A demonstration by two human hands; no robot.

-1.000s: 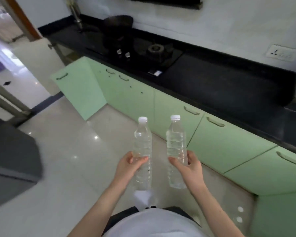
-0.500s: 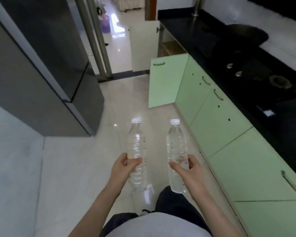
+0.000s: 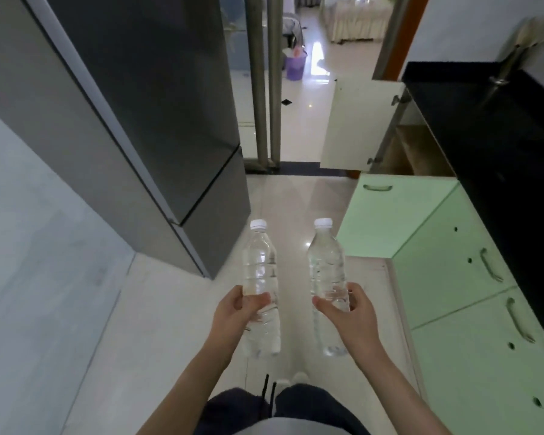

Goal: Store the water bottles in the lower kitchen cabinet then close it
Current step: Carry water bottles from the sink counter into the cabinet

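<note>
Head view: left hand point(image 3: 233, 312) and right hand point(image 3: 354, 313) fingers clasp water-filled bottles point(image 3: 261, 262) point(image 3: 325, 262).

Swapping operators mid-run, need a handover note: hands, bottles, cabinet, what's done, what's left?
Left hand: holds the left bottle, upright, capped.
Right hand: holds the right bottle, upright, capped.
Cabinet: ahead on the right, open, with its green door swung out.
Done: both bottles in hand, cabinet open.
Left: walk up, set both bottles inside, shut the cabinet.
</note>
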